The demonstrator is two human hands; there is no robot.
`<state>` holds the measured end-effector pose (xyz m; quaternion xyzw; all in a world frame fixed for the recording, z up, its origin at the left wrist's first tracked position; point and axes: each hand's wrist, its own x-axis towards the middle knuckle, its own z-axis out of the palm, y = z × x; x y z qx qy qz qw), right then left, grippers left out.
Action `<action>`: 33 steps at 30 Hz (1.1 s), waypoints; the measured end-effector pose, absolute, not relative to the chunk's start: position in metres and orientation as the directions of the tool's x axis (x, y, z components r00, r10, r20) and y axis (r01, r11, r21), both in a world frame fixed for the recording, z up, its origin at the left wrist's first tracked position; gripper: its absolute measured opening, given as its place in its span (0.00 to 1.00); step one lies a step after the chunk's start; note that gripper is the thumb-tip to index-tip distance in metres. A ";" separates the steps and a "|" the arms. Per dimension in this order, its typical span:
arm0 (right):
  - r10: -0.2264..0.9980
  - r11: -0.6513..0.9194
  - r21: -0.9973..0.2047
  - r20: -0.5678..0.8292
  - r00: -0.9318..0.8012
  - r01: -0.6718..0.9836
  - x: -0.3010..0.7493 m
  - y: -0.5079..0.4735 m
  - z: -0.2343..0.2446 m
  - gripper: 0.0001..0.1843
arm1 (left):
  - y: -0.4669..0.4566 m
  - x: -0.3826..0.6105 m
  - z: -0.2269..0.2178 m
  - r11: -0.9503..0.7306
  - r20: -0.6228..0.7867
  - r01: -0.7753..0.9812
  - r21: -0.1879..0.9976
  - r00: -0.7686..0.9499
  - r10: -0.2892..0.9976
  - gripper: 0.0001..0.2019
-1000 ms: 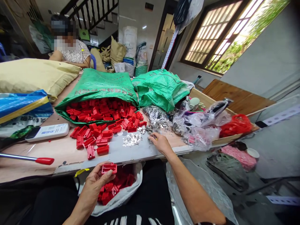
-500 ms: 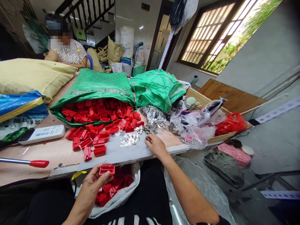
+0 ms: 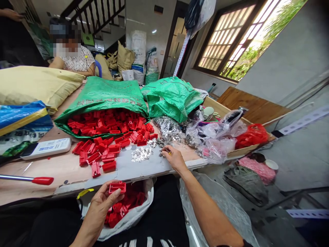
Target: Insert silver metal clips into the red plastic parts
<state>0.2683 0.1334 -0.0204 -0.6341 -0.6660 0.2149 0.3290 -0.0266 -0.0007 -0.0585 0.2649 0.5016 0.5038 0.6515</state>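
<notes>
My left hand (image 3: 105,200) grips a small red plastic case (image 3: 117,187), its hollow side facing up, above a white sack (image 3: 147,202) of similar red cases. My right hand (image 3: 174,158) is at the table's front part, fingertips pinched together beside small dark metal pieces (image 3: 161,153); what lies between the fingertips is too small to make out. A bit of yellow shows at its fingers. Left of this hand, flat silvery metal pieces (image 3: 142,154) are spread on a grey sheet (image 3: 128,168). Loose red cases (image 3: 94,157) lie further left.
A green sack (image 3: 113,91) spills red cases onto the table. Behind my right hand are a clear bag of metal parts (image 3: 168,127) and another green sack (image 3: 172,96). A red-handled tool (image 3: 42,180) lies left. Another person (image 3: 77,60) sits across the table; someone else stands far left.
My right hand has shifted slightly right, with its fingers still near the dark metal pieces. A standing person has come into view at the far left. My left hand holds the case almost unmoved.
</notes>
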 end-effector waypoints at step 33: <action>0.978 0.196 -0.460 0.157 -0.138 0.866 0.258 0.119 -0.020 0.09 | 0.001 -0.021 -0.050 0.395 -0.447 -0.407 0.823 -0.037 0.894 0.28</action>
